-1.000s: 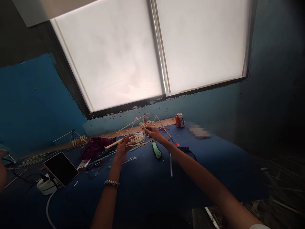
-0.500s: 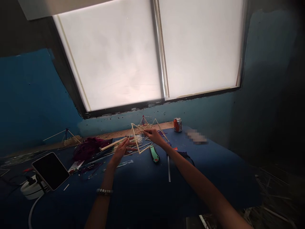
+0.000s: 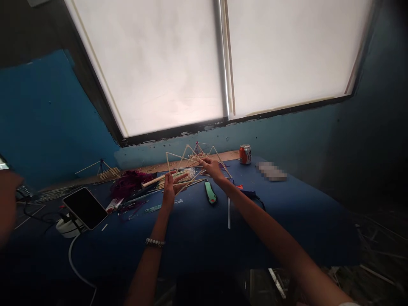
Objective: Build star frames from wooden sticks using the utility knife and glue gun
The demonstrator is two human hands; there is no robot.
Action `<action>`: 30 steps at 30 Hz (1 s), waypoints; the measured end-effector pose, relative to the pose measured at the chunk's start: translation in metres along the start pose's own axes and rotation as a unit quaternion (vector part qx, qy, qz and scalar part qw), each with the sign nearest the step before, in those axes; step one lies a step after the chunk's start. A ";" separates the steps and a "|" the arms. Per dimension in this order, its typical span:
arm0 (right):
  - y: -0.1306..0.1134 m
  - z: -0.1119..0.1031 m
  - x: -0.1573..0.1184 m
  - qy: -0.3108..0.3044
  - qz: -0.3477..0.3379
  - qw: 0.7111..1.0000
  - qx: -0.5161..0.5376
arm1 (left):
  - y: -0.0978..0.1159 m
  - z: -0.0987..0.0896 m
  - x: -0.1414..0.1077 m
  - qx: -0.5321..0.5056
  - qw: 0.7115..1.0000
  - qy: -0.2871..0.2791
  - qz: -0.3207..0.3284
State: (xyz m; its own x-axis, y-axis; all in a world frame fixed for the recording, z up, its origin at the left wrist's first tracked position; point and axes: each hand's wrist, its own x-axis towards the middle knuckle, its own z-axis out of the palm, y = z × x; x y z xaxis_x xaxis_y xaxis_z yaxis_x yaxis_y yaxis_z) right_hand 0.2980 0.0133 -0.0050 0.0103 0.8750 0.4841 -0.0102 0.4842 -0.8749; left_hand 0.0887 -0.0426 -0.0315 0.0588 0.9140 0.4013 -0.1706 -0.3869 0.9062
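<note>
My left hand (image 3: 170, 189) is closed around a frame of thin pale wooden sticks (image 3: 167, 163), joined at angles. Between the fingertips of my right hand (image 3: 211, 166), another part of the same frame is pinched. Behind my right hand stands another angled stick frame (image 3: 219, 158). Just below the hands, a green utility knife (image 3: 210, 193) lies on the blue table. To its right is a dark blue tool with a cord (image 3: 248, 193), likely a glue gun, and a clear glue stick (image 3: 228, 214).
A soda can (image 3: 245, 154) stands at the back right. Leftward lie purple fibres (image 3: 129, 185), a bundle of sticks (image 3: 183, 175) and a propped phone (image 3: 85, 208). Small stick pyramids (image 3: 102, 169) sit by the wall. A blurred body part of another person (image 3: 7, 204) appears at the left edge.
The stick frame has turned in my hands, its corner now farther left. My view has shifted, and a blurred body part of another person has come in at the left edge.
</note>
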 end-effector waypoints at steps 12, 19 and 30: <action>-0.005 0.013 -0.007 0.003 0.077 0.992 0.100 | -0.002 0.006 0.003 0.070 0.997 0.017 0.002; -0.012 0.013 -0.010 -0.035 0.124 0.972 0.195 | -0.002 -0.001 0.008 0.009 0.999 0.030 0.029; -0.020 0.002 -0.011 -0.140 0.106 0.946 0.273 | -0.001 -0.001 0.008 0.003 0.996 0.065 0.057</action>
State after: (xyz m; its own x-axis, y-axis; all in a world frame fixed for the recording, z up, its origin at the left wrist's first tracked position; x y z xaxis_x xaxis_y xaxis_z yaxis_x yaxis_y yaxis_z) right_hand 0.2958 -0.0055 0.0072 -0.3139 0.8825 0.3502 -0.4984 0.1608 -0.8519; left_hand 0.0881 -0.0345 -0.0295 -0.0881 0.8725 0.4807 -0.1624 -0.4887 0.8572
